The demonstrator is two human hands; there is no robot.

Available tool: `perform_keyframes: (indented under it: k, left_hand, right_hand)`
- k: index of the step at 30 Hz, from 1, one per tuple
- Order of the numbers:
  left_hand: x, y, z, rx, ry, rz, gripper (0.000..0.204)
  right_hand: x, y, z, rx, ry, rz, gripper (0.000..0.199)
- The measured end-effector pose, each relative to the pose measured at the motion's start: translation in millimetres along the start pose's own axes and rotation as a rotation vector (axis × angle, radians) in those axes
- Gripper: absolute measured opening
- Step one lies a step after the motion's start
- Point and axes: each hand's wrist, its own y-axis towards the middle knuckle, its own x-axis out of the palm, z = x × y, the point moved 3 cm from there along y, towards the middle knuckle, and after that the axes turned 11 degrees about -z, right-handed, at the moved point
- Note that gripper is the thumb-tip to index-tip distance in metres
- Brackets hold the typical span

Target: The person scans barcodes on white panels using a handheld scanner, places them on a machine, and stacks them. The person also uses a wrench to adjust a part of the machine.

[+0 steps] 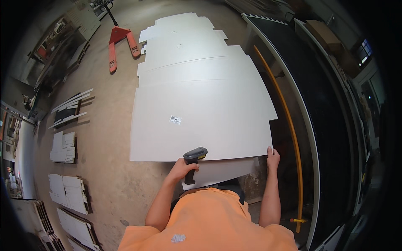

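My left hand [181, 169] is wrapped round the grip of a dark grey barcode scanner [195, 154], its head over the near edge of a large white panel [201, 104]. My right hand [273, 158] pinches that panel at its near right corner. A small printed label [175, 120] is stuck on the panel, left of its middle. More white panels [180, 29] of differing widths lie beyond and partly under it. Below its near edge, another white sheet [222, 170] shows close to my body.
A red pallet jack [120, 37] stands at the far left. Stacks of white boards [69, 193] and narrow strips [73, 102] lie along the left floor. At right, an orange rail [289, 121] runs beside a long black conveyor-like bed [322, 113]. A brown cardboard box [322, 34] sits beyond it.
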Motion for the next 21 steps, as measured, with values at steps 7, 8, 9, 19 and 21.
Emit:
perform_keyframes:
  k: [7, 8, 9, 19, 21]
  left_hand:
    - [43, 17, -17, -0.122, -0.298, 0.175, 0.026]
    - [47, 18, -20, -0.139, -0.325, 0.209, 0.025]
    - [51, 18, -24, -0.168, -0.333, 0.266, 0.024]
    - [120, 20, -64, 0.029, -0.6, 0.336, 0.025]
    - [126, 16, -56, 0.057, -0.525, 0.449, 0.026]
  right_hand:
    - [-13, -44, 7, 0.25, 0.335, -0.491, 0.03]
    - [-13, -57, 5, 0.27, 0.301, -0.559, 0.031]
    - [-11, -70, 2, 0.239, 0.347, -0.631, 0.032]
    - [5, -97, 4, 0.209, 0.078, -1.095, 0.037]
    - [-2, -81, -12, -0.013, 0.052, -0.893, 0.034]
